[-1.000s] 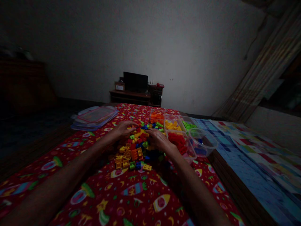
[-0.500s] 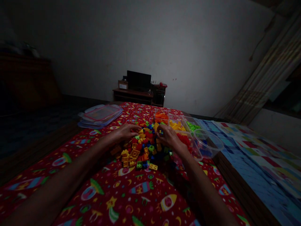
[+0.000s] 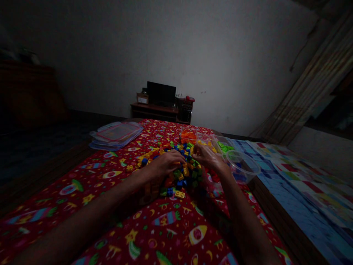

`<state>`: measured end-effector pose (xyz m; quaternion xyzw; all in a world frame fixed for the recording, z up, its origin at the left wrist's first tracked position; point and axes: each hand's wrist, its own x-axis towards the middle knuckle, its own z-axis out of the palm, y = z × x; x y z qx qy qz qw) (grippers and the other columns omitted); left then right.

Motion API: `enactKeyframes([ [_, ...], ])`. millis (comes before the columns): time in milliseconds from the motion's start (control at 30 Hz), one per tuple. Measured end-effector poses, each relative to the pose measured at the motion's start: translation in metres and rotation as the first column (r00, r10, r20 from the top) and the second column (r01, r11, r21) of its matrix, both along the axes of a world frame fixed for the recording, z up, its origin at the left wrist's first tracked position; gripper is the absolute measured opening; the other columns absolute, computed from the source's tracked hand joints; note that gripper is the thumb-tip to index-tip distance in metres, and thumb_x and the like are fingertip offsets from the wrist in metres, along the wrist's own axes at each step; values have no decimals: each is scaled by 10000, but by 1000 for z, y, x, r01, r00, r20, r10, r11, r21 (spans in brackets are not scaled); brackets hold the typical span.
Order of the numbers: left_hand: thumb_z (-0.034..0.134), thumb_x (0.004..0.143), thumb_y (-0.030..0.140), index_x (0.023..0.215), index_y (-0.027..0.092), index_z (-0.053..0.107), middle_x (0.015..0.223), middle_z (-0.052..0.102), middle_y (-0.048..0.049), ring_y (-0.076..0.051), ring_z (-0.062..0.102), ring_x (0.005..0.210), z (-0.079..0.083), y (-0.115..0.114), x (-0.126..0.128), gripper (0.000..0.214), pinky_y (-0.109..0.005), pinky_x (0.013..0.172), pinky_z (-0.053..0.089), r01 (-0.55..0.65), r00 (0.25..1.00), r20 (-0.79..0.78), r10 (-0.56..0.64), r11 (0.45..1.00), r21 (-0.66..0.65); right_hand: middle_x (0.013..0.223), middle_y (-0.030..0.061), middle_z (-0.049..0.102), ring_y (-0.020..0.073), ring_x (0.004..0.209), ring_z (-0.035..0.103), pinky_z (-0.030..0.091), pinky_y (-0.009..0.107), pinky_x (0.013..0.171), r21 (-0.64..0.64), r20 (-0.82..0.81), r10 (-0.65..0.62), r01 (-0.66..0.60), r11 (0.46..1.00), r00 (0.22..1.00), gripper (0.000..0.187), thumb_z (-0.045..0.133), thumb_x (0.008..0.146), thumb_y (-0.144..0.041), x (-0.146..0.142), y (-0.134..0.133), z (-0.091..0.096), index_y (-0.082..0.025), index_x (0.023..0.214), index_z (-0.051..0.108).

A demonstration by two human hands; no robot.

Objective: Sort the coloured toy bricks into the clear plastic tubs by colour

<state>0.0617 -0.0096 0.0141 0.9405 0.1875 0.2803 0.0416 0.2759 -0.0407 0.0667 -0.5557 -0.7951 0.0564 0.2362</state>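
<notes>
Loose toy building blocks (image 3: 180, 176) in yellow, blue, green, red and orange lie heaped on a red patterned cloth (image 3: 154, 235). Over the middle of this pile is my left hand (image 3: 167, 162), its fingers curled together with the tips down among the blocks; whatever they grip is hidden. My right hand (image 3: 207, 156) is closed at the pile's right side, in front of the tub of yellow blocks (image 3: 202, 142). Its fingers hide what they hold. Clear tubs beyond it hold orange blocks (image 3: 188, 137) and green blocks (image 3: 225, 147); red blocks (image 3: 212, 176) show under my right wrist.
A round-rimmed clear tub (image 3: 244, 162) with blue blocks stands at the right edge of the cloth. Stacked clear lids (image 3: 117, 135) lie at the back left. A bed with a checkered quilt (image 3: 309, 169) is on the right. Behind, a monitor (image 3: 161, 94) stands on a desk.
My left hand has moved right, over the middle of the pile, and its fingers have drawn together. My right hand has shifted right and away from the pile, towards the yellow tub.
</notes>
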Motion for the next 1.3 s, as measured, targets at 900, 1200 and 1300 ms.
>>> enactKeyframes([
  [900,714,669,518,1125,158,588,949,730,-54,-232,699,868,10,-9,1,594,-362,780,578,80,751,435,496,586,-806,829,20,625,147,714,551,362,228,630,50,-39,261,-259,965,965,384,560,817,-189,-34,8,-33,-160,1195,501],
  [1200,617,704,588,992,156,669,822,727,-59,-221,680,736,12,6,-7,521,-308,637,536,-231,795,321,515,746,-624,783,44,647,140,696,558,362,229,635,66,2,231,-230,971,973,222,538,844,-156,-32,4,-20,-136,1036,648],
  [1300,524,786,568,1003,177,694,883,740,-54,-222,679,800,24,5,-20,479,-295,699,525,-368,784,275,556,774,-515,794,43,646,139,711,555,379,233,655,101,-40,78,-74,992,996,183,534,851,-180,-17,10,-16,-150,976,664],
])
